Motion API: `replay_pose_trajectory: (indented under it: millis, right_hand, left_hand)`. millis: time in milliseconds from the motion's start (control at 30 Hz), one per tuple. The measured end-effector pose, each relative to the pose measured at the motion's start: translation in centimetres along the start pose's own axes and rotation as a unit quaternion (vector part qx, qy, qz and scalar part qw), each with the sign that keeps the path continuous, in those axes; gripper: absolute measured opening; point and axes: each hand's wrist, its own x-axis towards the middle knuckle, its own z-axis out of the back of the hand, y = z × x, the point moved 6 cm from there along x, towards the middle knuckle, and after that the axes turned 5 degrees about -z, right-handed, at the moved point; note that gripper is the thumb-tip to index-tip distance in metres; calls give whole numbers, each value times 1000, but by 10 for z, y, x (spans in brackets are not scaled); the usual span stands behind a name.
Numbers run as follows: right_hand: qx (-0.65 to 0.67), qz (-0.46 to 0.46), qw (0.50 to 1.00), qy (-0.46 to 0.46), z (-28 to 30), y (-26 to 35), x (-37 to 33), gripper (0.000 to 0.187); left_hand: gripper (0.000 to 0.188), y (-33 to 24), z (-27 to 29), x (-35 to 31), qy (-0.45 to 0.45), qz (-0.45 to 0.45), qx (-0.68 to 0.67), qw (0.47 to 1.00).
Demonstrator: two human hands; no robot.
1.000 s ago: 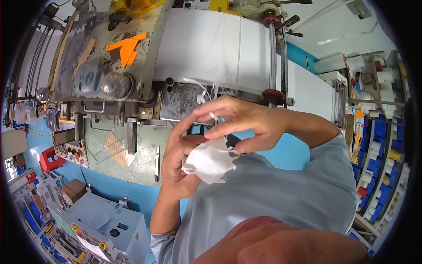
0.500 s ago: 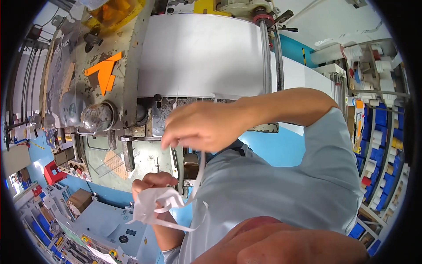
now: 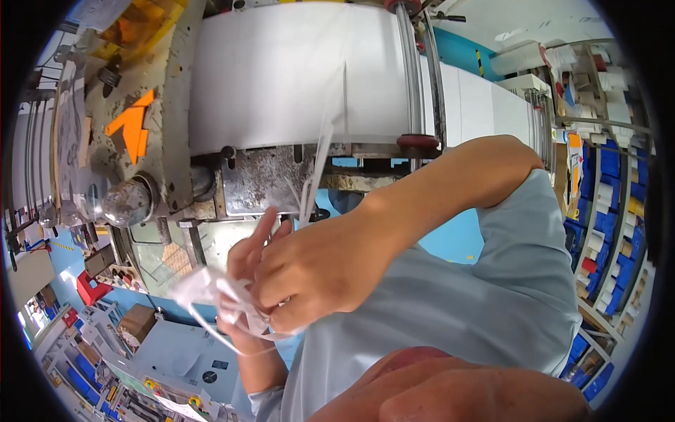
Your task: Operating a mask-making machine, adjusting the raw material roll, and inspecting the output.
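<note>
A loose bunch of thin white strip (image 3: 211,292), paper or film, is gathered in my left hand (image 3: 245,257), with loops hanging below it. The left hand's index finger stands up while its other fingers close round the bunch, partly hidden behind my right hand. My right hand (image 3: 320,274) is curled, knuckles up, its fingertips gripping strip against the bunch. From my hands a narrow trailing strip (image 3: 320,165) runs up, past a metal plate (image 3: 264,179), to the wide white sheet (image 3: 281,77) on the machine.
At left is the machine's worn metal housing (image 3: 158,119) with an orange arrow sticker (image 3: 133,130) and a rounded metal knob (image 3: 130,200). Steel rods (image 3: 408,70) with a red collar (image 3: 418,142) flank the sheet. Shelves with blue bins (image 3: 605,211) stand at right, a pale cabinet (image 3: 190,359) lower left.
My right hand has come down to meet the bunch in my left hand, which has risen slightly. The trailing strip now stretches up over the sheet. The view has shifted a little.
</note>
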Motion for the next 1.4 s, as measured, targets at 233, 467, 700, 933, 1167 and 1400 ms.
replay_pose_trajectory:
  millis: [233, 467, 700, 933, 1167, 1400]
  right_hand:
    - [11, -47, 999, 19, 14, 12, -25, 11]
    - [90, -170, 979, 68, 58, 20, -57, 17]
    - [-95, -484, 870, 23, 181, -76, -136, 40]
    - [-427, -479, 763, 82, 210, -167, -147, 26]
    - [-463, -422, 768, 129, 238, -211, -118, 21]
    - [-460, -413, 760, 199, 255, -226, -77, 25]
  left_hand:
    - [93, 25, -3, 7, 24, 230, 26, 972]
    - [49, 28, 18, 4, -111, 179, 28, 977]
    - [43, 26, 34, -1, -115, 133, -16, 984]
    - [44, 21, 37, -5, -124, 128, 16, 984]
    - [51, 31, 28, 21, -170, 133, -7, 976]
    - [47, 28, 20, 34, -204, 126, 0, 971]
